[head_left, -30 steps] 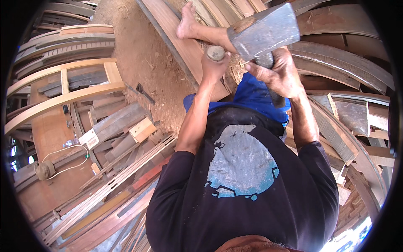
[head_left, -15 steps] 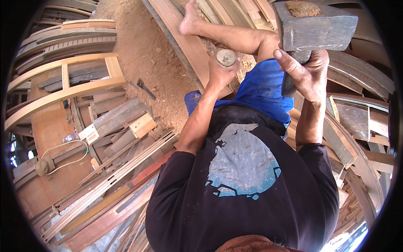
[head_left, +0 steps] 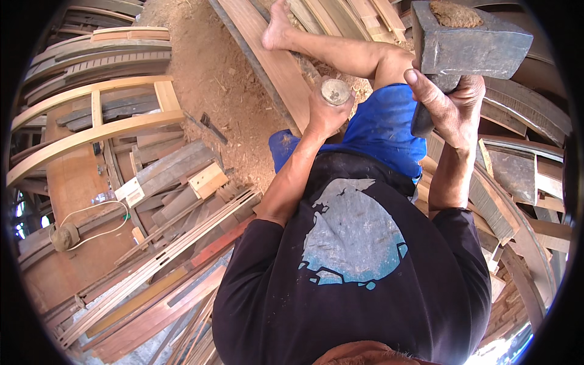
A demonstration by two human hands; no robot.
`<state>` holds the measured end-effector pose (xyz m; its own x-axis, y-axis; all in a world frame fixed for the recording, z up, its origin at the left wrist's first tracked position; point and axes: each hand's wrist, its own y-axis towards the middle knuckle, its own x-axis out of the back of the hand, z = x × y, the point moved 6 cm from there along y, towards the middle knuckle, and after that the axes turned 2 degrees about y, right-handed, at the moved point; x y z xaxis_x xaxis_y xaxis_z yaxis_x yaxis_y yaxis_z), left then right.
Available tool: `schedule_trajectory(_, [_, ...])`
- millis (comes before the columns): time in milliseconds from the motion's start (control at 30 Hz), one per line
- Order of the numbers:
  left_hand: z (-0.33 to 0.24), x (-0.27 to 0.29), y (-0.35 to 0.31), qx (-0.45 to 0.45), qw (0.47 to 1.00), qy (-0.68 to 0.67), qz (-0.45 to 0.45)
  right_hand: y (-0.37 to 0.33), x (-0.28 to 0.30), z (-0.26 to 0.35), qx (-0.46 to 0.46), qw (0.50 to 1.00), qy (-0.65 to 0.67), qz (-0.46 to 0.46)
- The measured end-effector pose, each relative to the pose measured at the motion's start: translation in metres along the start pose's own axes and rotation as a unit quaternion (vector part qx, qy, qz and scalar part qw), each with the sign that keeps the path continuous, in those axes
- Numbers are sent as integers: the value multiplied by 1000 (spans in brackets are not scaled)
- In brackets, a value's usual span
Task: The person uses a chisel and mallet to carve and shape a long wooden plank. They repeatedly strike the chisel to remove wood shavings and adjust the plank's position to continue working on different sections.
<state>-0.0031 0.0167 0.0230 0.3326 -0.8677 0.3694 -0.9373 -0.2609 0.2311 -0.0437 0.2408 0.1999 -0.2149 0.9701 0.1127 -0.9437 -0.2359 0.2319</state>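
Note:
My right hand (head_left: pixel 453 109) is closed round the short dark handle of a hatchet (head_left: pixel 474 52), its thumb lying up along the side. The hatchet's heavy grey metal head is raised close to the camera, with frayed brown wood showing on top. Lower and to the left, my left hand (head_left: pixel 328 112) is wrapped round an upright wooden handle (head_left: pixel 335 92). Only that handle's round, worn end shows; whatever lies below my fist is hidden. A reddish-brown plank (head_left: pixel 267 61) runs under and beyond my left hand, with my bare foot (head_left: pixel 277 27) resting at its far part.
Sawdust and shavings cover the ground (head_left: pixel 188 55) left of the plank. A curved wooden frame (head_left: pixel 91 134) and stacked boards (head_left: pixel 146 255) fill the left side. Curved timbers (head_left: pixel 517 225) crowd the right. A round block with a cord (head_left: pixel 65 237) lies at far left.
The hatchet and my right hand have shifted slightly to the right and down. My left hand has moved a little to the right with the wooden handle. Both grips are kept.

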Motion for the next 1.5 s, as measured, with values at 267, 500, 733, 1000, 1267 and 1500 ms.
schedule_trajectory(267, [7, -2, 5, 19, 1000, -21, 8, -1, -3, -3, 0, 1000, 6, -6])
schedule_trajectory(500, [-8, -7, -3, -25, 999, 2, 45, 0, -50, -70, 50, 912, -346, 216])
schedule_trajectory(733, [3, 0, -16, 4, 997, 15, 72, 5, -37, -41, 147, 954, -234, 114])
schedule_trajectory(1000, [-15, -2, -14, -149, 986, 41, 68, -11, -75, -80, -25, 855, -417, 309])
schedule_trajectory(1267, [14, -19, -4, -21, 1000, 12, -17, -13, -61, -63, 13, 978, -81, 192])
schedule_trajectory(1500, [66, 16, 22, 133, 984, -104, -64, -13, -48, -39, -13, 988, 9, 154])
